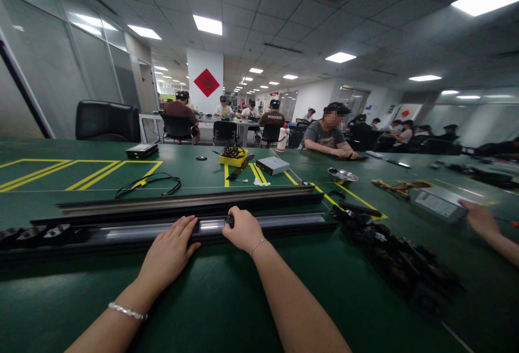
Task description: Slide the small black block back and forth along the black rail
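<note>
Left hand (168, 250): laid on the near long black rail (284, 224); grip apart, fingers extended over the rail, thumb spread toward its near side. Silver bracelet (127, 311) at the wrist.

Right hand (244, 228): to the right of the left hand; grip clamped, thumb and fingers together on a small black piece (230, 221) at the middle of the near rail. Thin bracelet (257, 247) at the wrist.

Near rail: lies left to right across the green tabletop (227, 310), with a shiny strip along its middle. Dark parts (57, 232) at its left end, detail blurred.

Far rail (203, 200): one, just beyond the near rail and roughly parallel.

Right side: heap of black parts (393, 250), blurred; metal bowl (343, 175) farther off; grey metal box (440, 204), with a co-worker's hand (480, 220) at its right end.

Far side: black cable (152, 181), left; yellow tray (233, 159) holding black cords, centre; grey box (272, 165) to the right of the tray; white bottle (283, 139) beyond that box.
</note>
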Tool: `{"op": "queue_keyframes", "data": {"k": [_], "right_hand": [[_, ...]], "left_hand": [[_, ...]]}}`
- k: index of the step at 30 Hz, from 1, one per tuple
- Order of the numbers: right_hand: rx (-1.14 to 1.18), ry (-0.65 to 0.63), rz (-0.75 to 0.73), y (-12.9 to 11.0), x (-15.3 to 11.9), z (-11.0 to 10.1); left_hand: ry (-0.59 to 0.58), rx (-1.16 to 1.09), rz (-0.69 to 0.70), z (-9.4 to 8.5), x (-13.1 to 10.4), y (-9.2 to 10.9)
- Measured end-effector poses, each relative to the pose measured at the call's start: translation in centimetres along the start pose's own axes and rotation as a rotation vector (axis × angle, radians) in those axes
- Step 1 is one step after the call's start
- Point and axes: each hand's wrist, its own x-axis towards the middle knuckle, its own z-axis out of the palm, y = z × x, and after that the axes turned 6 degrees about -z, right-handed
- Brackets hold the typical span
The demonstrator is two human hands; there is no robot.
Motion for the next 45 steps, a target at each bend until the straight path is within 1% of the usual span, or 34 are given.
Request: {"op": "queue_keyframes", "data": {"k": [6, 13, 22, 28, 33, 40, 45], "right_hand": [[-0.004, 0.001, -0.011, 0.19, -0.1, -0.08], [-0.02, 0.005, -0.026, 0.12, -0.14, -0.1], [-0.006, -0.016, -0.001, 0.09, -0.07, 0.07], [-0.007, 0.01, 0.005, 0.19, -0.1, 0.01], [-0.003, -0.013, 0.017, 0.24, -0.09, 0.05], [-0.064, -0.004, -0.015, 0.13, -0.22, -0.58], [-0.074, 0.018, -0.009, 0.11, -0.26, -0.52]], "left_hand": [[-0.005, 0.021, 0.0, -0.18, 0.0, 0.13], [0.001, -0.009, 0.001, -0.17, 0.0, 0.03], [-0.002, -0.025, -0.008, -0.03, 0.02, -0.05], [0.001, -0.002, -0.004, -0.16, -0.02, 0.06], [0.006, -0.015, -0.01, -0.1, -0.01, 0.07], [0.006, -0.025, -0.006, 0.03, 0.01, -0.06], [0.003, 0.0, -0.003, -0.09, -0.01, 0.03]]}}
